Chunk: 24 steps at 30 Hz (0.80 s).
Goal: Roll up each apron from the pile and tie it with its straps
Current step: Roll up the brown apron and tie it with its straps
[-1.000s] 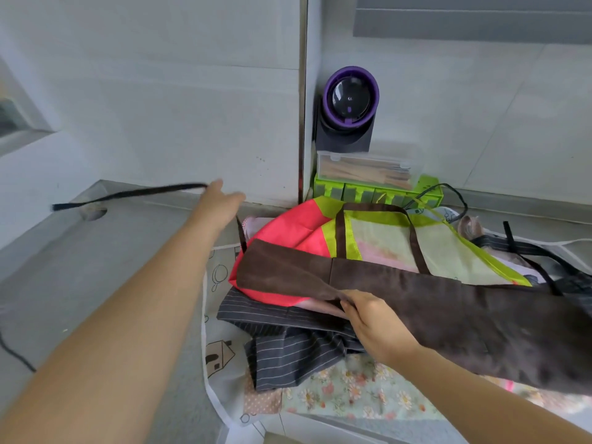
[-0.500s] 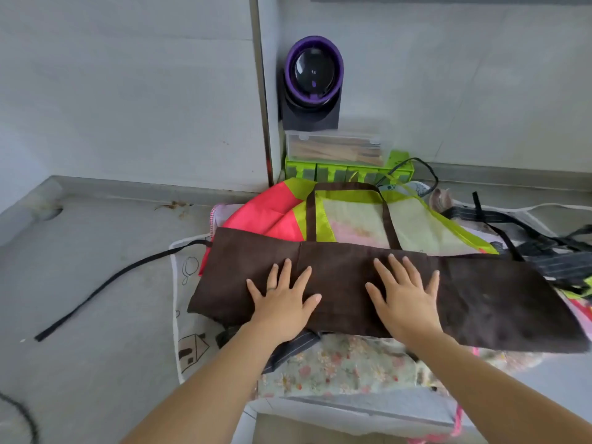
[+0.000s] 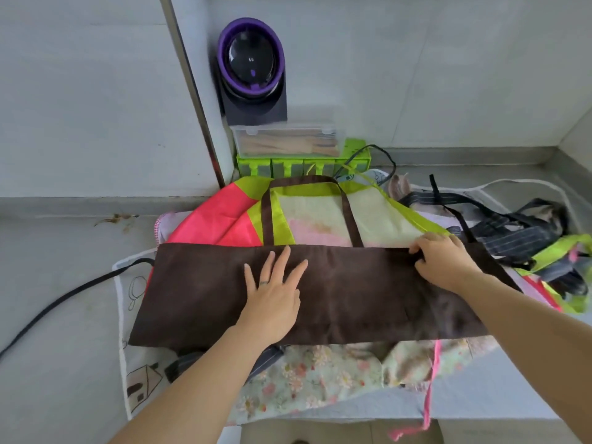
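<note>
Left hand (image 3: pixel 274 293) was flat, fingers spread, palm pressing the middle of the dark brown fabric apron (image 3: pixel 358 296). Right hand (image 3: pixel 443 261) had its fingers curled over the apron's far edge, right of centre, pinching the fold.

The apron was folded into a long band running left-right across the top of the pile. The pink-and-lime apron (image 3: pixel 224 219) showed at its far side and the floral apron (image 3: pixel 320 373) at its near side. The brown neck loop (image 3: pixel 267 216) lay out far-side over the lime panel. One dark waist strap (image 3: pixel 64 299) trailed left across the grey counter (image 3: pixel 48 363). I couldn't pick out the right-end strap from the tangle by the dark striped apron (image 3: pixel 512 233).

My read: the step was squaring the band before rolling. To do it well:
- Use the left palm as an anchor while the right hand draws the far edge straight, so the long edges run parallel.
- Tuck the neck loop inside.
- Roll from the right end toward the left strap, tight and at even width.
- Leave that strap outside for the tie.
- The soft pile underneath could skew the roll, so bare counter would likely help.
</note>
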Each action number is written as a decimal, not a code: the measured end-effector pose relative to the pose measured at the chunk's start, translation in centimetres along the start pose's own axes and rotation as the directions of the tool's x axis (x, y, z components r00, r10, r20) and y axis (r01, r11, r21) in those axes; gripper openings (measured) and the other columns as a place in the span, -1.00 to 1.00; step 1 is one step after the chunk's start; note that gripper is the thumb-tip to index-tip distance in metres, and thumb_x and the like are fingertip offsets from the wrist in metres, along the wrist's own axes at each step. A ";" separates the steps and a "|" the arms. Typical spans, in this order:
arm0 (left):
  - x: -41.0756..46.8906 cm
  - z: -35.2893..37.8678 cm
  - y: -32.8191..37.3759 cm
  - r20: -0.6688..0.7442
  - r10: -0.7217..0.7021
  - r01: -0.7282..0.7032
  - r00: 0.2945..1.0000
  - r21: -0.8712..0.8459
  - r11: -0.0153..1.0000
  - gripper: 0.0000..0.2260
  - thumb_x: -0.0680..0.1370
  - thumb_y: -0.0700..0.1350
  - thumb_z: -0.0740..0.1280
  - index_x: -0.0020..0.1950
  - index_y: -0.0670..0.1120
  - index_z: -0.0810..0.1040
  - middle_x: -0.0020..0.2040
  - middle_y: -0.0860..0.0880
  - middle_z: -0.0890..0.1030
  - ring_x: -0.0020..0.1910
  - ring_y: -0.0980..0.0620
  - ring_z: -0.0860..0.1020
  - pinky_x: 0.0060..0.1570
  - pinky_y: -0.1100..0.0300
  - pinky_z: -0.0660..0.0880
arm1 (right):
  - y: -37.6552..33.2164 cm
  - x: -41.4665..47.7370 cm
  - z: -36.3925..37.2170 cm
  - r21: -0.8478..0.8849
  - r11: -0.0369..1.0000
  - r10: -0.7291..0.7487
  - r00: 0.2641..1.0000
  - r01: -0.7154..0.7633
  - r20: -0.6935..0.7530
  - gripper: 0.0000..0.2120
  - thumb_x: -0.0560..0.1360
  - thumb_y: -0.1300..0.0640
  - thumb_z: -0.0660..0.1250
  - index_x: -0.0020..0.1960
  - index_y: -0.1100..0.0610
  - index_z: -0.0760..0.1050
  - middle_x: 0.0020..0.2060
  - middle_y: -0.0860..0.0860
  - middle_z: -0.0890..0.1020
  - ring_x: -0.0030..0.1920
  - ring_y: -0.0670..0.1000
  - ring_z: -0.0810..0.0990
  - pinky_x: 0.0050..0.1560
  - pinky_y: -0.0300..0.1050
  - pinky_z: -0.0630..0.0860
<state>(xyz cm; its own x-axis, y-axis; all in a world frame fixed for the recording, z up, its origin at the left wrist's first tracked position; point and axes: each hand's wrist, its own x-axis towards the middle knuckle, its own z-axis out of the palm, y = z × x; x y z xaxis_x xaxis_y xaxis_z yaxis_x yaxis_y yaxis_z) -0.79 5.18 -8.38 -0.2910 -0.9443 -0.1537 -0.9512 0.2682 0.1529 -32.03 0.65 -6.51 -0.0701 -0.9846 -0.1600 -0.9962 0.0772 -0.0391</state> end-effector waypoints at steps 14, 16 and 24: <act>-0.3 2.3 -1.1 -0.048 -0.033 0.032 0.998 -0.023 0.999 -0.41 0.54 0.27 -0.17 0.52 0.10 0.18 0.55 -0.11 0.14 0.51 -0.16 0.16 0.29 -0.45 0.06 | -3.7 -3.4 0.8 0.155 0.892 -0.330 0.848 0.423 -0.415 -0.79 0.49 0.04 0.26 0.00 0.14 0.57 -0.05 0.07 0.60 -0.04 0.18 0.55 0.01 0.10 0.46; -1.4 1.9 -1.8 -0.122 0.156 -0.160 0.980 -0.026 0.987 -0.48 0.60 0.26 -0.09 0.47 0.06 0.26 0.50 -0.09 0.25 0.47 -0.13 0.23 0.33 -0.38 0.15 | -5.7 -7.4 1.4 0.138 0.742 -0.599 0.741 0.656 -0.304 -0.68 0.48 -0.06 0.27 0.13 0.10 0.55 0.08 0.02 0.57 0.10 0.06 0.52 0.17 0.02 0.41; -4.3 1.7 -4.2 0.073 0.387 -0.394 0.919 0.163 0.905 -0.41 0.41 0.07 0.13 0.47 0.03 0.27 0.45 -0.06 0.34 0.39 -0.05 0.40 0.27 -0.15 0.42 | -8.1 -10.0 4.5 -0.210 0.781 -0.613 0.786 0.588 -0.080 -0.24 0.12 0.29 0.49 0.33 0.19 0.47 0.30 0.14 0.51 0.29 0.13 0.50 0.34 0.03 0.16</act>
<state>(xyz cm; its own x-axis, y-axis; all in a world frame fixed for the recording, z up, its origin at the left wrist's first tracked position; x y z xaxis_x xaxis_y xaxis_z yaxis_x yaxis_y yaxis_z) 4.30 8.42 -9.99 -0.6431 -0.7502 -0.1536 -0.7626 0.6456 0.0399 -23.07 10.54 -9.08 0.5520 -0.8335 -0.0231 -0.8299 -0.5518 0.0821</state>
